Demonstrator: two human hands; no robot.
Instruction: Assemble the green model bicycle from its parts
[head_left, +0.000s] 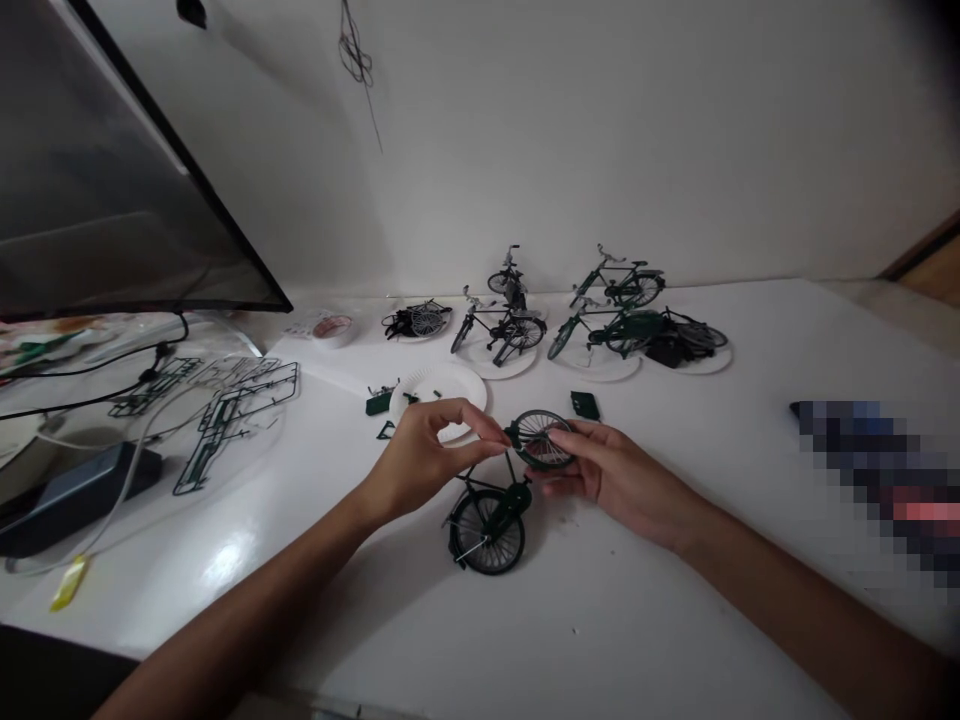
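Note:
A small dark green model bicycle [487,515] lies in front of me on the white table [675,620], its rear wheel nearest me. My right hand [611,475] is closed around the model's front wheel [541,438], holding it just above the table. My left hand [424,455] pinches its fingertips together at the wheel's left side, at the fork or hub; whatever small part it holds is too small to make out.
Several finished model bicycles [615,325] stand on paper plates [442,385] at the back by the wall. Green part frames [225,410] and cables lie at the left beneath a dark monitor [112,170]. A small green piece [585,405] lies near the wheel.

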